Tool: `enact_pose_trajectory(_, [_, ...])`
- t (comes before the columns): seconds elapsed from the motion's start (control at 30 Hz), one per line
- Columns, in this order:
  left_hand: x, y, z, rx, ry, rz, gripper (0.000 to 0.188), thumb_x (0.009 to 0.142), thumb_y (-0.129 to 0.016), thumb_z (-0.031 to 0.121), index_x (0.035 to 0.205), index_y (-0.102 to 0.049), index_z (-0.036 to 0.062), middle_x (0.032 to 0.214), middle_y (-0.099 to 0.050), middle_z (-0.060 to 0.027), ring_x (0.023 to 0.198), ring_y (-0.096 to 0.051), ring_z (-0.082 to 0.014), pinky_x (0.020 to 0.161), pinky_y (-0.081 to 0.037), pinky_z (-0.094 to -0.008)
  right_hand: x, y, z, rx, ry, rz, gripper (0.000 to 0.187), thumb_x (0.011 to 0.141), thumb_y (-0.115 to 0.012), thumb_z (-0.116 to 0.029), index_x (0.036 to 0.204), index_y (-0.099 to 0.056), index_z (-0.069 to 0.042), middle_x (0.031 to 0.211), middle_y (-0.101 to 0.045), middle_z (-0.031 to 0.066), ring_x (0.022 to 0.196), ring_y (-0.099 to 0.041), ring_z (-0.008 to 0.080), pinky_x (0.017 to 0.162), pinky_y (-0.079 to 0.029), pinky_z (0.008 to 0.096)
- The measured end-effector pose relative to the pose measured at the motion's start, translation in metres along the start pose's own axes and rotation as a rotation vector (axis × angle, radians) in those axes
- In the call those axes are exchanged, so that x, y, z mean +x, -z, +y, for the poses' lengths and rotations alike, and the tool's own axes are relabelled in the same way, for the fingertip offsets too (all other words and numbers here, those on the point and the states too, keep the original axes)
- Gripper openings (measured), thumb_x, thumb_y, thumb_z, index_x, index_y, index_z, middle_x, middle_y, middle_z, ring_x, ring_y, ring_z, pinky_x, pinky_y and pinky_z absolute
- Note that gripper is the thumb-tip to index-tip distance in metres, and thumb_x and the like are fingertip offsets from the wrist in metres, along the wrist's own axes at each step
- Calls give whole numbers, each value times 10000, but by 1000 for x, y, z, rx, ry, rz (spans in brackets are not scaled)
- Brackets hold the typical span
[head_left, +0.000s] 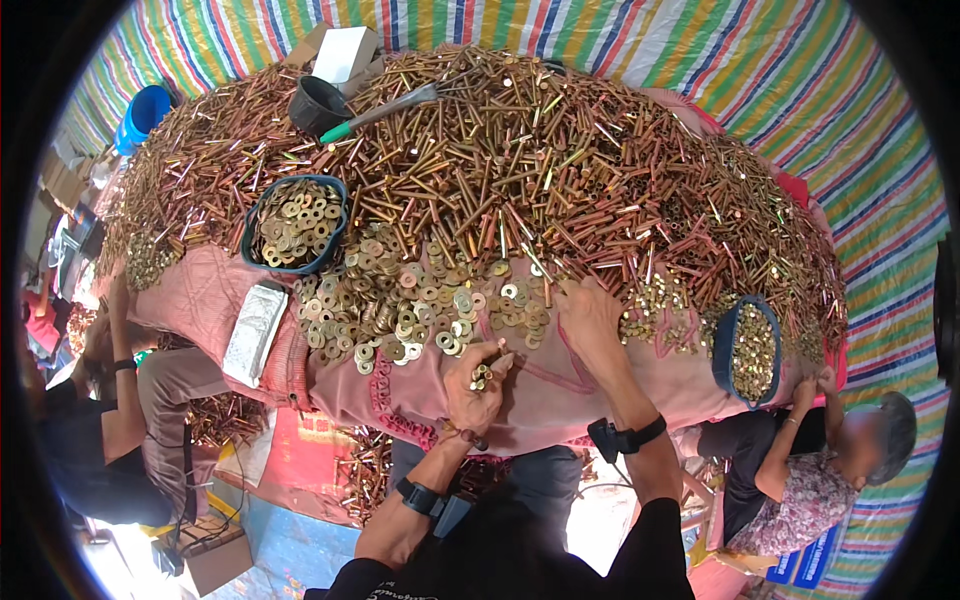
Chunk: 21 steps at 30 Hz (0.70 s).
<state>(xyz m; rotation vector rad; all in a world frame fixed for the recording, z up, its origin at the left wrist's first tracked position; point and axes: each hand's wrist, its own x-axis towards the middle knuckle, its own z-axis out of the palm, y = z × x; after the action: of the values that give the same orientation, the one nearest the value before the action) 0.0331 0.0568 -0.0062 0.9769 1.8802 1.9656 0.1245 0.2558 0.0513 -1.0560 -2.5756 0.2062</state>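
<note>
My left hand [476,392] is closed, palm up, around several brass-coloured bolts [481,376], whose ends face up. A copper-coloured tip shows between its thumb and finger. My right hand [592,318] reaches to the near edge of a large heap of long brass and copper-coloured bolts [600,170]. Its fingertips are drawn together there, and what they pinch is hidden. Flat round washers [400,312] lie spread on the pink cloth [390,375] beyond and left of my left hand. Small nuts [650,318] lie loose right of my right hand.
A blue basket [246,248] of washers stands left, another blue basket [722,350] of nuts right. A black bucket [312,108] and green-handled hand rake [380,112] rest on the heap. A silvery packet [256,330] lies left. Co-workers sit at the right [800,470] and left [90,430].
</note>
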Motion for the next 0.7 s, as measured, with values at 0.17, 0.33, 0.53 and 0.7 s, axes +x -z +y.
enact_pose_trajectory(0.17, [0, 0, -1, -26, -17, 7, 218, 970, -803, 119, 1131, -729, -7, 987, -759, -102, 851, -719, -174, 770, -577, -313, 20, -10, 3, -140, 260, -19, 144, 872, -625, -85, 793, -702, 8, 806, -677, 246, 773, -711, 420, 678, -535, 540])
enact_pose_trajectory(0.33, [0, 0, -2, 9, -24, 13, 223, 966, -805, 125, 1130, -729, -5, 962, -756, -107, 838, -717, -178, 760, -576, -319, 19, -2, 2, -281, 361, -93, 150, 858, -632, -109, 802, -741, -23, 803, -691, 233, 765, -730, 365, 630, -527, 490])
enact_pose_trajectory(0.53, [1, 0, -3, 53, -39, 16, 220, 965, -802, 133, 1120, -728, -5, 938, -752, -115, 823, -719, -191, 747, -572, -319, 15, -1, -1, -279, 330, -93, 122, 842, -659, -80, 888, -744, -6, 827, -701, 238, 755, -738, 350, 655, -550, 493])
enact_pose_trajectory(0.7, [1, -1, -1, 72, -35, 17, 214, 958, -806, 123, 1107, -732, -12, 930, -749, -112, 816, -710, -189, 740, -566, -320, 3, 4, 3, 78, 187, 23, 165, 948, -644, -67, 1065, -638, 50, 915, -704, 245, 752, -731, 316, 650, -571, 425])
